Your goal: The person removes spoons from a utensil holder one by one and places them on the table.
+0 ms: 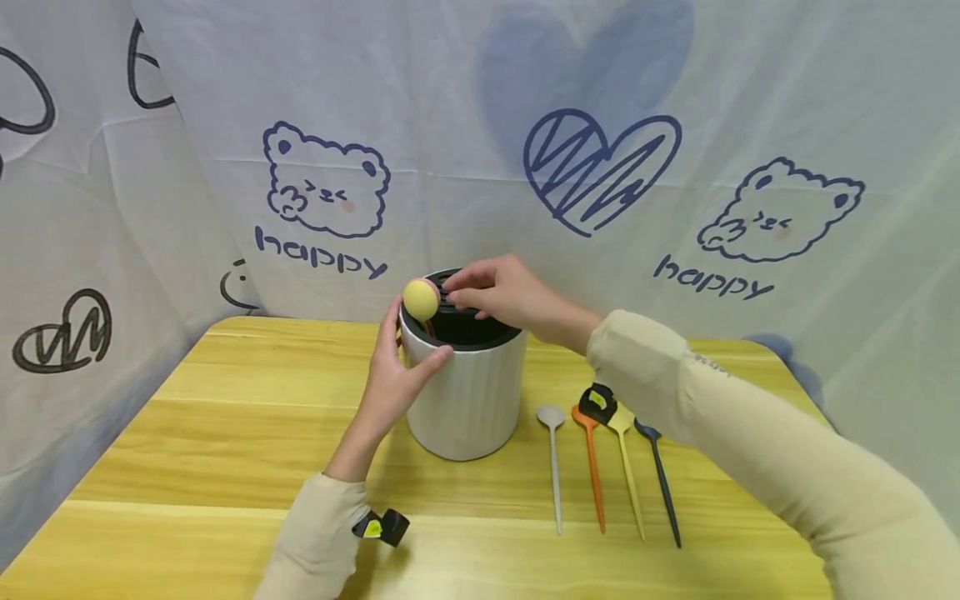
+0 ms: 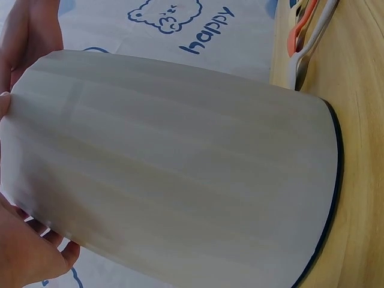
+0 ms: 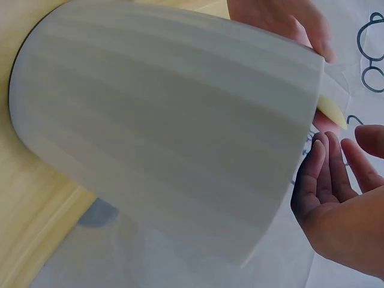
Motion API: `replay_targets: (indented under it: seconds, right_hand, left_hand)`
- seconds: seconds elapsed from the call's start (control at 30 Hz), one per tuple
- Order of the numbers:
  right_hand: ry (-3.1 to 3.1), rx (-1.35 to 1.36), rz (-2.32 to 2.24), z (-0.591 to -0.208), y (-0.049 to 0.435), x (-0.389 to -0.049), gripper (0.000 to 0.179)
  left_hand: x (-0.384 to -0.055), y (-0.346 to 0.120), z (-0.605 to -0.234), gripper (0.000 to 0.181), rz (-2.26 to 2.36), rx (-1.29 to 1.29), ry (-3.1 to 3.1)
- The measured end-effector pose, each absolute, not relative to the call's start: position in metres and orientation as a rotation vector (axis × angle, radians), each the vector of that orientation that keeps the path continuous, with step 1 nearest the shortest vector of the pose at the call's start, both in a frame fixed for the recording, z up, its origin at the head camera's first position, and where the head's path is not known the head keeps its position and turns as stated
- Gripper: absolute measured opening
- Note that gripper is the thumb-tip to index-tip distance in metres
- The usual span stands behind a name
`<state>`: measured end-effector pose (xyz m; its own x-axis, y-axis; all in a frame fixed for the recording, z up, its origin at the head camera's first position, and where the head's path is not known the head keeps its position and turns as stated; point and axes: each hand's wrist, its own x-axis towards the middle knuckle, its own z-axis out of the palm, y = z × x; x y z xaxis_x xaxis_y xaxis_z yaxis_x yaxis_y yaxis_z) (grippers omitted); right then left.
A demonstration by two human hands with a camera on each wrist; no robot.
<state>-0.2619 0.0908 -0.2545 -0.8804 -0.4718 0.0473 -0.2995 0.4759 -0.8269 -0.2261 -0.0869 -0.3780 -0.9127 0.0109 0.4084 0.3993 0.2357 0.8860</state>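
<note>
A white ribbed utensil holder (image 1: 465, 400) with a black inner rim stands upright on the table. My left hand (image 1: 393, 367) holds its left side near the top, thumb toward the front and fingers round the far side. A yellow round-headed utensil (image 1: 422, 298) leans out over the left of the rim, with a pink one mostly hidden behind it. My right hand (image 1: 506, 293) hovers over the opening beside these heads. In the right wrist view the right hand's fingers (image 3: 327, 168) are loosely bent, the thumb apart, with nothing between them.
On the wooden table (image 1: 247, 442), right of the holder, lie a grey spoon (image 1: 551, 417), an orange spoon (image 1: 592, 467), a yellow spoon (image 1: 628, 475) and a dark blue spoon (image 1: 663, 483), handles toward me. A printed cloth (image 1: 450, 125) hangs behind the table.
</note>
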Motion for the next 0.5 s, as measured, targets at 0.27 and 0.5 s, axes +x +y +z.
replay_targets:
  seconds: [0.27,0.5]
  right_hand:
    - [2.535,-0.642,-1.424,-0.2580,0.0872,-0.2568,0.025]
    - [2.527,-0.670,-1.440,-0.2606,0.0854,-0.2534,0.023]
  left_hand:
    - [-0.2221,-0.0855,-0.3794,0.089,-1.729,-0.386,-2.192]
    - [-0.2184,-0.0853,-0.3818,0.090,-1.719,-0.377,-2.178]
